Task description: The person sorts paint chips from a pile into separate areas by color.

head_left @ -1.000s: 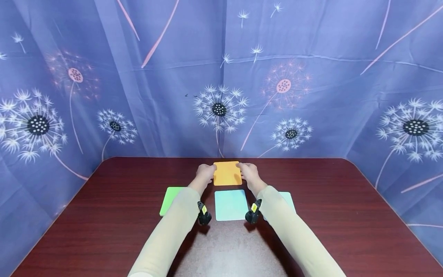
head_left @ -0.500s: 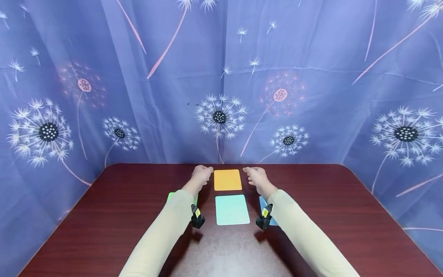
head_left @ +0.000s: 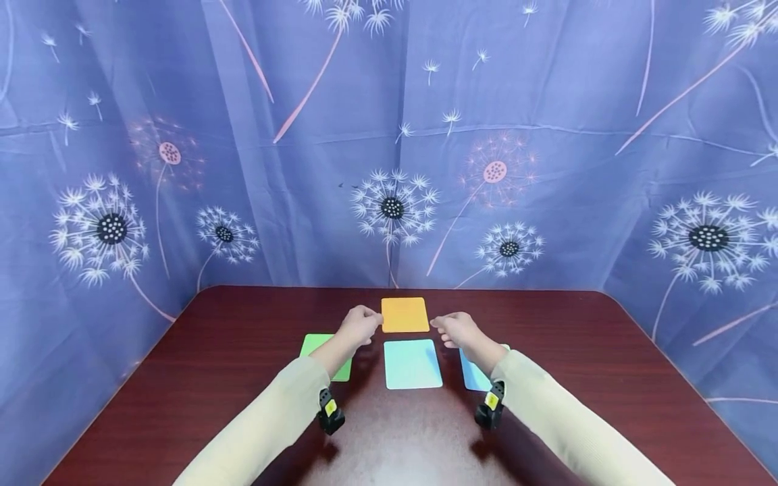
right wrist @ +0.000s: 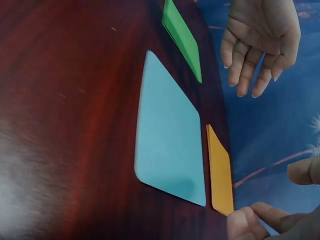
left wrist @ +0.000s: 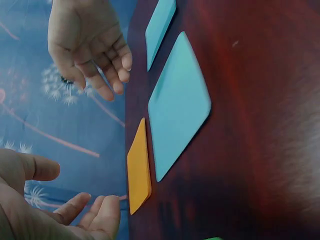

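A thin orange square mat (head_left: pixel 405 315) lies flat at the far side of the table, with a pale turquoise square mat (head_left: pixel 413 364) nearer the front. Left of the orange mat is my left hand (head_left: pixel 360 325), its fingertips close to the edge. My right hand (head_left: pixel 458 329) is at the opposite edge, slightly apart from it. Both wrist views show relaxed, spread fingers holding nothing: the left hand (left wrist: pixel 60 205) beside the orange mat (left wrist: pixel 139 172), and the right hand (right wrist: pixel 280 220) by its corner. Whether either fingertip touches the mat I cannot tell.
A green square mat (head_left: pixel 316 343) sits to the left, partly behind the left forearm. A blue square mat (head_left: pixel 476 378) lies right, partly under the right arm. Behind the dark red wooden table (head_left: pixel 608 378) hangs a blue dandelion-print curtain (head_left: pixel 316 169).
Both hands have let go of the orange mat's far corners, moved outward, and come slightly nearer along its sides. The mat stays on the table. The head view has shifted a little.
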A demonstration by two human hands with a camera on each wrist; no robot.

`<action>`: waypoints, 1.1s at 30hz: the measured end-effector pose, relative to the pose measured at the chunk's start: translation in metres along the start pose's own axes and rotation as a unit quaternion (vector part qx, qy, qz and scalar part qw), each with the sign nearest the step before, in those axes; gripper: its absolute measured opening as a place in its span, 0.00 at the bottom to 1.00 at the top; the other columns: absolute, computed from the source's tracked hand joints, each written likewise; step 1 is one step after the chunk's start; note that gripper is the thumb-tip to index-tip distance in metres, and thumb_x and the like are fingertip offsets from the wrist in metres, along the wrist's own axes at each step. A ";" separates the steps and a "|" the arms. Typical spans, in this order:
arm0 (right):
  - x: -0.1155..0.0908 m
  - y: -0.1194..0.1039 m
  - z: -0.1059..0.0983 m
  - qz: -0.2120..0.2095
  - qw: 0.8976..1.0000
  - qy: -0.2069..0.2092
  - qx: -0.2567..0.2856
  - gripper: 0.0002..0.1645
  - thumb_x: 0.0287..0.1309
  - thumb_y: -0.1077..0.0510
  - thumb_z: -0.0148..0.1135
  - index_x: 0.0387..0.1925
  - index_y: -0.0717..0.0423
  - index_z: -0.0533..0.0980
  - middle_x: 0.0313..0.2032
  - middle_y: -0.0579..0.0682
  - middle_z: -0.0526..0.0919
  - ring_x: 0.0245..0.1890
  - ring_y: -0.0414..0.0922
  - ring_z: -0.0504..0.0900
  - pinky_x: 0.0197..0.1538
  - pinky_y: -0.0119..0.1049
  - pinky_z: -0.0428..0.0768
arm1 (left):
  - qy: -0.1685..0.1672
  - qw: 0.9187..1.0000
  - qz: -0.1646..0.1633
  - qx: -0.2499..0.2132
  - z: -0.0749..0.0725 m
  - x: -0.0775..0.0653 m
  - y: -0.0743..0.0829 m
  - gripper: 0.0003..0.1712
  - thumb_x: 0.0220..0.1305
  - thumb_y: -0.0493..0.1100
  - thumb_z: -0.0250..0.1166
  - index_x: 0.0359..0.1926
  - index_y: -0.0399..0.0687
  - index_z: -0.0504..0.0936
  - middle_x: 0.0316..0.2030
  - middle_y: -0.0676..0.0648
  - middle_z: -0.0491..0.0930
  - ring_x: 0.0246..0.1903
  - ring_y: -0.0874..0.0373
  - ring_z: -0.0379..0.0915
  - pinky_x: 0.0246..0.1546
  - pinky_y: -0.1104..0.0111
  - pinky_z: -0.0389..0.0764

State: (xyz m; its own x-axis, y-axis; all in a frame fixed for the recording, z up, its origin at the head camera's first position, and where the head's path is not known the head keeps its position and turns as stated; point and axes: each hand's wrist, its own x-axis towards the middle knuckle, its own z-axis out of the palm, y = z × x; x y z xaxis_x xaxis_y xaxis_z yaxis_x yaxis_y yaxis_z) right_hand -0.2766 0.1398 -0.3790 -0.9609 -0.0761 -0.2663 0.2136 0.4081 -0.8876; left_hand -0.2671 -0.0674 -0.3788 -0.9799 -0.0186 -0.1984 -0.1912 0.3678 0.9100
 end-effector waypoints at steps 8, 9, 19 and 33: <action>-0.016 0.014 0.002 0.016 1.000 -0.022 -0.006 0.25 0.66 0.57 0.48 0.56 0.74 0.69 0.49 0.66 0.75 0.45 0.54 0.75 0.50 0.44 0.79 | -0.006 1.000 -0.020 0.018 0.008 -0.018 -0.011 0.18 0.62 0.44 0.58 0.46 0.34 0.72 0.44 0.39 0.75 0.43 0.47 0.74 0.45 0.57 0.79; -0.017 0.016 0.002 0.019 1.000 -0.024 -0.004 0.25 0.67 0.57 0.48 0.57 0.74 0.68 0.49 0.66 0.75 0.45 0.54 0.76 0.49 0.43 0.79 | -0.007 1.000 -0.024 0.015 0.010 -0.019 -0.012 0.18 0.62 0.44 0.58 0.46 0.34 0.72 0.43 0.39 0.75 0.41 0.48 0.74 0.43 0.58 0.79; -0.026 0.026 0.006 0.025 0.999 -0.036 0.005 0.26 0.66 0.58 0.48 0.57 0.76 0.66 0.50 0.68 0.73 0.48 0.56 0.76 0.51 0.44 0.79 | -0.023 0.999 -0.036 -0.003 0.021 -0.034 -0.023 0.16 0.59 0.42 0.57 0.41 0.34 0.67 0.33 0.44 0.68 0.35 0.52 0.68 0.41 0.57 0.79; -0.028 0.028 0.008 0.039 0.998 -0.033 0.028 0.27 0.66 0.57 0.47 0.58 0.76 0.66 0.50 0.69 0.75 0.49 0.57 0.77 0.52 0.46 0.79 | -0.018 0.998 -0.044 -0.039 0.031 -0.032 -0.029 0.23 0.57 0.40 0.55 0.49 0.27 0.67 0.41 0.39 0.70 0.42 0.49 0.71 0.44 0.55 0.82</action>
State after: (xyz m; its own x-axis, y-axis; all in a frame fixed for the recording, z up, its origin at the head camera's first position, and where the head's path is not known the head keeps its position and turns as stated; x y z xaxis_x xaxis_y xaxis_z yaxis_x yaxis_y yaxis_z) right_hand -0.2420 0.1463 -0.3998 -0.9272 -0.1071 -0.3590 0.2994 0.3643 -0.8818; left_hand -0.2280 -0.0486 -0.4104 -0.9570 -0.0143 -0.2899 -0.2813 0.2919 0.9142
